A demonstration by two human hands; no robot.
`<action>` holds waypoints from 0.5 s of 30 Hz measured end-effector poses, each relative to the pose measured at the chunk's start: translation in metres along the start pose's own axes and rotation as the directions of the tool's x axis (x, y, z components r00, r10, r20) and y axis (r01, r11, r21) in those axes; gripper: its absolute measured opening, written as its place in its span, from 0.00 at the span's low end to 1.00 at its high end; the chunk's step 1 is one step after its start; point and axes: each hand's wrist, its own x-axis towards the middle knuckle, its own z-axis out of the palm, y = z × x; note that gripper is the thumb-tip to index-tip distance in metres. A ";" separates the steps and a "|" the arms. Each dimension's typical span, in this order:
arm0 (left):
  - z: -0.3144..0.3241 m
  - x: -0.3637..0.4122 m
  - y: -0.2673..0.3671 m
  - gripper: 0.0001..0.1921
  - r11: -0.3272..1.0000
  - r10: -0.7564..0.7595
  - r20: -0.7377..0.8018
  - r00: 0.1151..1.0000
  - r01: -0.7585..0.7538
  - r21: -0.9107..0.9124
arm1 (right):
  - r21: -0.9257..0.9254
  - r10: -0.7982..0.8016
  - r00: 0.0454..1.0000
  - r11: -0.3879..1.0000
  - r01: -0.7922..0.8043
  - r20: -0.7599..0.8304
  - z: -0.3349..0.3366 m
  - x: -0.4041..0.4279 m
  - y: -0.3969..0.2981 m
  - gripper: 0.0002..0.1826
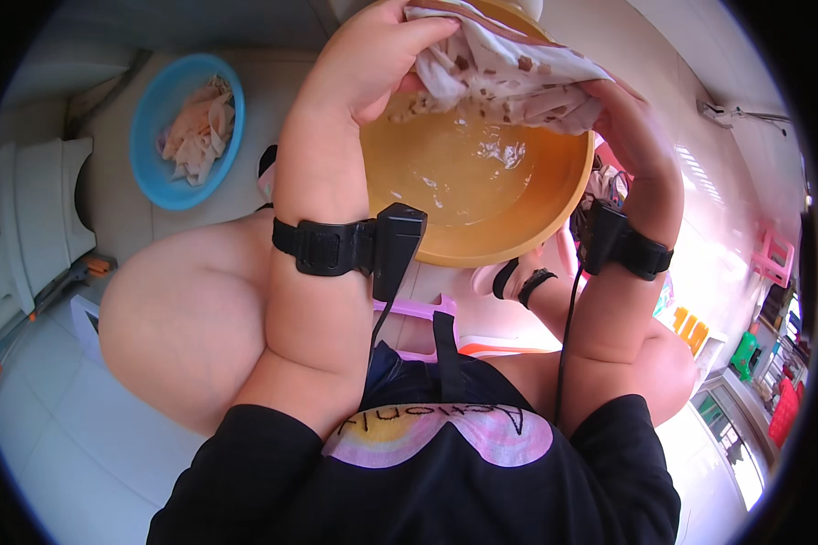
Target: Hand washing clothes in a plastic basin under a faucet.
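A white cloth garment (518, 75) with brown patches and a brown trimmed edge is stretched between my two hands. My left hand (382, 61) grips its left end, thumb on top. At the other end, my right hand (620, 116) holds a bunched part, with its fingers partly hidden by the fabric. Below the cloth stands a large yellow-orange plastic basin (497, 242) with water (450, 177) in it. The cloth's lower folds hang over the water; whether they touch it I cannot tell.
On the floor to the left stands a blue basin (140, 136) with pale peach cloth (201, 133). Dark clothing (607, 187) lies right of the yellow basin. A pink stool (774, 259) is at far right. Black straps with boxes (399, 252) and cables sit on both forearms.
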 end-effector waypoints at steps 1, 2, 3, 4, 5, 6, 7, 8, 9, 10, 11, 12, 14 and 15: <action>-0.001 -0.001 -0.006 0.15 1.000 -0.013 -0.012 1.000 0.013 -0.004 | 0.004 0.003 1.000 1.000 -0.003 0.000 0.000 -0.001 0.000 0.19; -0.002 0.000 -0.011 0.15 1.000 -0.017 -0.013 1.000 0.017 -0.002 | 0.100 -0.012 0.998 0.995 0.005 0.065 0.003 -0.003 -0.001 0.18; -0.005 0.003 -0.016 0.14 0.999 -0.033 0.002 0.999 0.033 -0.026 | 0.193 -0.032 0.992 0.981 0.008 0.125 0.004 -0.004 -0.001 0.17; -0.008 0.007 -0.021 0.13 0.997 -0.049 0.017 0.999 0.050 -0.051 | 0.194 -0.030 0.992 0.981 0.005 0.126 0.005 -0.001 0.003 0.17; -0.011 0.010 -0.028 0.13 0.997 -0.053 0.014 0.999 0.053 -0.051 | 0.227 0.023 0.993 0.973 -0.048 0.112 0.007 0.007 0.012 0.16; -0.014 0.015 -0.041 0.15 0.991 -0.098 -0.038 0.994 0.094 -0.094 | 0.259 0.079 0.992 0.960 -0.102 0.099 0.008 0.017 0.024 0.15; -0.018 0.022 -0.056 0.18 0.981 -0.146 -0.081 0.986 0.134 -0.141 | 0.257 0.189 0.982 0.949 -0.181 -0.007 0.016 0.029 0.038 0.15; -0.030 0.029 -0.073 0.16 0.981 -0.170 -0.158 0.973 0.153 -0.115 | 0.180 0.237 0.971 0.956 -0.231 -0.016 0.019 0.048 0.057 0.16; -0.043 0.035 -0.097 0.15 0.980 -0.195 -0.235 0.952 0.177 -0.095 | 0.101 0.289 0.957 0.953 -0.284 -0.030 0.024 0.062 0.080 0.17; -0.057 0.031 -0.114 0.19 0.981 -0.192 -0.320 0.928 0.175 -0.081 | -0.033 0.273 0.962 0.961 -0.274 -0.012 0.037 0.069 0.093 0.19; -0.045 0.032 -0.124 0.24 0.979 -0.121 -0.638 0.760 0.197 0.049 | -0.173 0.258 0.966 0.951 -0.256 -0.009 0.043 0.074 0.107 0.22; -0.031 0.030 -0.133 0.24 0.979 -0.069 -0.645 0.761 0.176 0.102 | -0.291 0.184 0.964 0.927 -0.235 -0.189 0.035 0.082 0.142 0.26; -0.041 0.026 -0.177 0.26 0.937 0.096 -0.578 0.811 0.123 0.328 | -0.585 -0.027 0.946 0.792 -0.177 -0.323 0.050 0.087 0.190 0.33; -0.069 0.018 -0.206 0.27 0.864 0.193 -0.494 0.848 0.091 0.494 | -0.734 -0.135 0.955 0.670 -0.107 -0.262 0.083 0.081 0.195 0.36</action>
